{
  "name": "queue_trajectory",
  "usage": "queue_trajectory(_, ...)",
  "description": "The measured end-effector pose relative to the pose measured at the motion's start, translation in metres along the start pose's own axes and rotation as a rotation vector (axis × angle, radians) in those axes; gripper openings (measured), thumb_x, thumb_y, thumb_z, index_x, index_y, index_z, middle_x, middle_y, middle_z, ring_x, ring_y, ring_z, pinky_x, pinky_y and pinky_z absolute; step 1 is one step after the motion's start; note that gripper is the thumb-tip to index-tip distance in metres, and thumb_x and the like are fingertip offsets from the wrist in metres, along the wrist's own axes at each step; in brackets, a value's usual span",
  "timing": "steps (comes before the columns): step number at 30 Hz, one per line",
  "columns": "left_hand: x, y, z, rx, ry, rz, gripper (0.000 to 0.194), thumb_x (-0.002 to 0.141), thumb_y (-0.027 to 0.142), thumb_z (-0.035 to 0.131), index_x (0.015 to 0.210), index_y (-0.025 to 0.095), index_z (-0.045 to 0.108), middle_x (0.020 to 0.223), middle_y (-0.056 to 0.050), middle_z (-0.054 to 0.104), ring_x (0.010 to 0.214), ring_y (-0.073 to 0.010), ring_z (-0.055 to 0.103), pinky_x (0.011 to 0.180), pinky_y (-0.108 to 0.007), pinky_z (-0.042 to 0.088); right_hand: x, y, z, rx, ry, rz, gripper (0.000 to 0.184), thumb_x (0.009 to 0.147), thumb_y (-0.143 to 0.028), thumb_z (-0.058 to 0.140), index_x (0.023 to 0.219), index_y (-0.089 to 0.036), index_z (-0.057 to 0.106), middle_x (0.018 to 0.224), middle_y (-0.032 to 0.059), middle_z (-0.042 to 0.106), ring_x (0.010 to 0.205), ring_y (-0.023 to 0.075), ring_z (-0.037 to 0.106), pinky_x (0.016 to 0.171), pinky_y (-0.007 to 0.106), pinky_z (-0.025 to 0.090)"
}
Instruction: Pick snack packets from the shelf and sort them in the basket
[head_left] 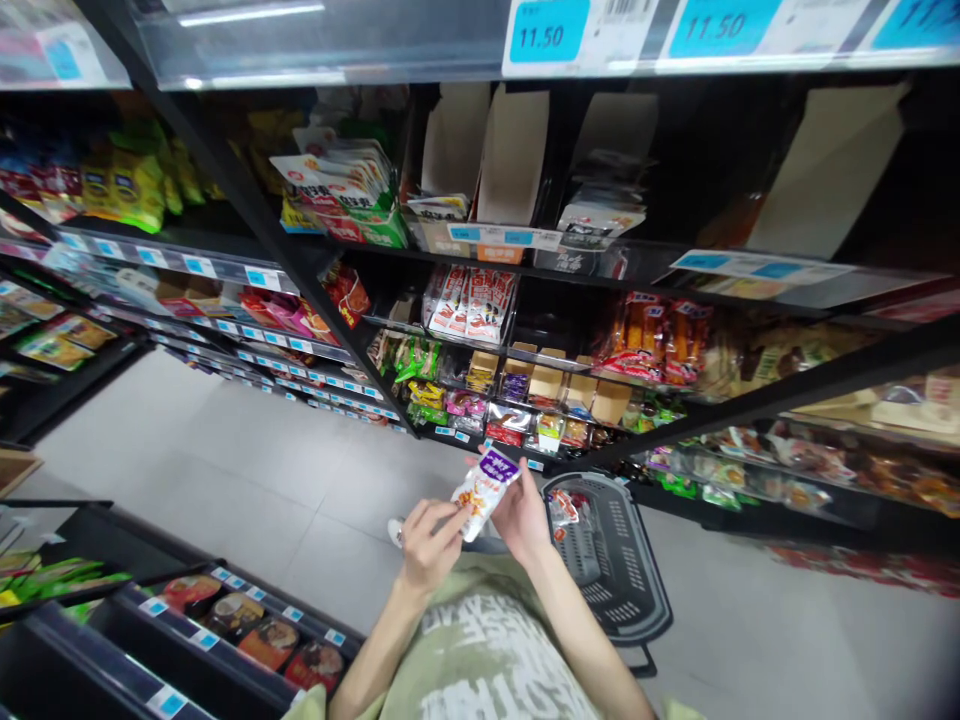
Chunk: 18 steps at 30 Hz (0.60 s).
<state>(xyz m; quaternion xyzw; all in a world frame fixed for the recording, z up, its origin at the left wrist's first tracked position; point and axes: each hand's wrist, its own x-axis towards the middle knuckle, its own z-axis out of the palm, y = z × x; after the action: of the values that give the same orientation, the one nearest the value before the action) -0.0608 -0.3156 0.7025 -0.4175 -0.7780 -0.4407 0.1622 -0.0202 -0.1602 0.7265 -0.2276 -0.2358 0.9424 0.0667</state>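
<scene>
A white snack packet (489,492) with a purple top and an orange food picture is tilted in front of my body, between my two hands. My right hand (523,515) grips it along the right edge, with its fingers partly hidden behind the packet. On the other side, the bent fingers of my left hand (430,545) close on the packet's lower left part, a fingertip lying across its front. A dark grey shopping basket (651,570) stands on the floor at my right, with a few red and white packets (564,506) inside.
Shelves of packaged snacks rise ahead, with red sausage packs (660,340), white and red packets (472,303) and open cartons (514,160). A price-tagged shelf edge (420,45) crosses the top. At lower left stands a rack with bowl-shaped food tubs (268,642). Grey tiled floor (247,440) runs between.
</scene>
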Motion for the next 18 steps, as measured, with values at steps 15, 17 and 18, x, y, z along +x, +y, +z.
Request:
queue_trajectory(15,-0.011,0.005,0.005,0.017,-0.187,0.33,0.029,0.085,0.007,0.055,0.11,0.02,0.063,0.087,-0.004,0.069,0.088,-0.0172,0.059,0.076,-0.034,0.043,0.002,-0.002,-0.023,-0.165,0.101,0.028,0.039,0.075,-0.056,0.065,0.087,-0.019,0.07,0.079,0.0042,0.072,0.074,0.0203,0.065,0.06,0.028,0.051)
queue_trajectory(17,-0.009,0.002,0.004,-0.006,-0.189,0.285,0.03,0.085,0.005,0.054,0.109,0.021,0.064,0.088,-0.004,0.069,0.088,-0.0172,0.058,0.076,-0.034,0.043,0.003,-0.011,-0.036,-0.33,0.096,0.009,0.023,0.07,-0.039,0.077,0.077,-0.019,0.069,0.069,-0.0003,0.068,0.061,0.0139,0.061,0.051,0.021,0.045)
queue_trajectory(18,-0.009,0.0,0.003,-0.014,-0.206,0.266,0.031,0.085,0.004,0.053,0.108,0.021,0.064,0.089,-0.004,0.069,0.089,-0.0173,0.058,0.076,-0.034,0.042,0.003,-0.018,-0.041,-0.424,0.061,0.014,0.019,0.069,-0.034,0.078,0.077,-0.019,0.068,0.065,-0.0019,0.066,0.054,0.0111,0.058,0.046,0.019,0.042)
